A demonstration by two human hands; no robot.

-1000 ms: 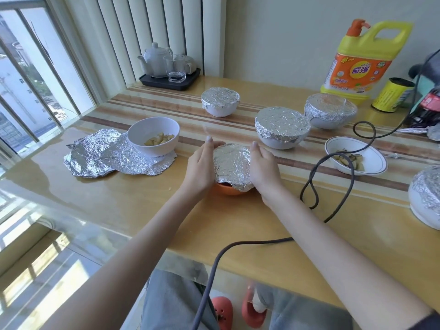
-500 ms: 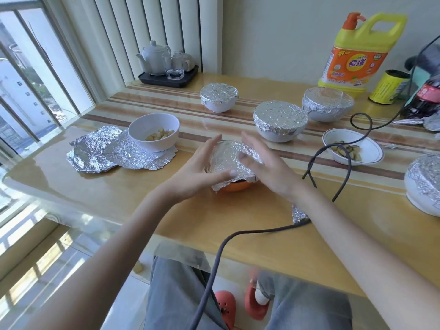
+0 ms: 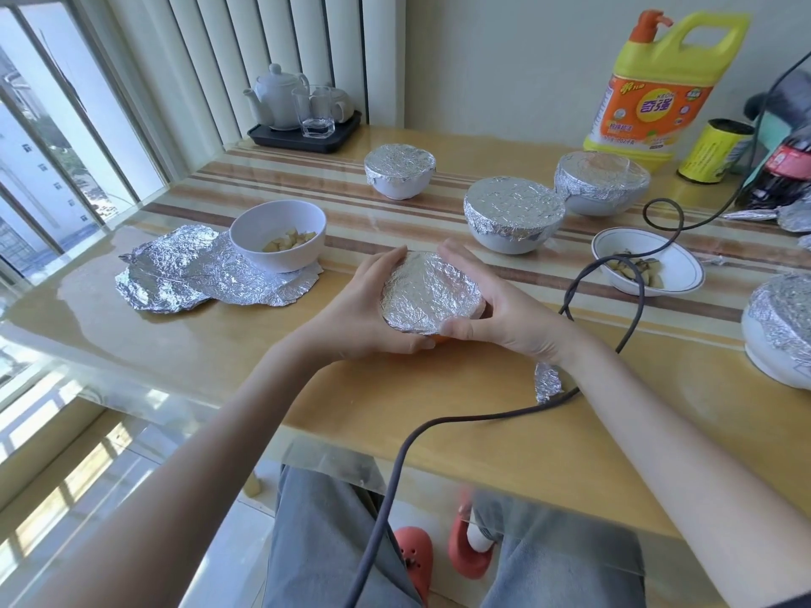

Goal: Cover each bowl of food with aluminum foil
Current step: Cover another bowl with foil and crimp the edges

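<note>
— Where are my hands right now?

— Both are wrapped around the orange bowl (image 3: pixel 439 340) near the front middle of the table (image 3: pixel 219 344). My left hand (image 3: pixel 368 309) cups its left side, fingers curled along the rim and thumb under the near edge. My right hand (image 3: pixel 496 309) grips the right side, thumb pressing the foil sheet (image 3: pixel 432 291) down at the front.

— Is the foil on?

— It lies over the whole top, crinkled, folded over the rim; only a sliver of orange shows beneath.

— And the other bowls?

— An uncovered white bowl (image 3: pixel 278 234) with food pieces stands on loose foil sheets (image 3: pixel 197 274) to the left. A shallow dish (image 3: pixel 647 267) of food sits open on the right. Three foil-covered bowls (image 3: pixel 513 212) stand behind, and another at the right edge. A small foil scrap (image 3: pixel 546 381) lies by my right wrist, beside the dark cable (image 3: pixel 439 427).
</note>
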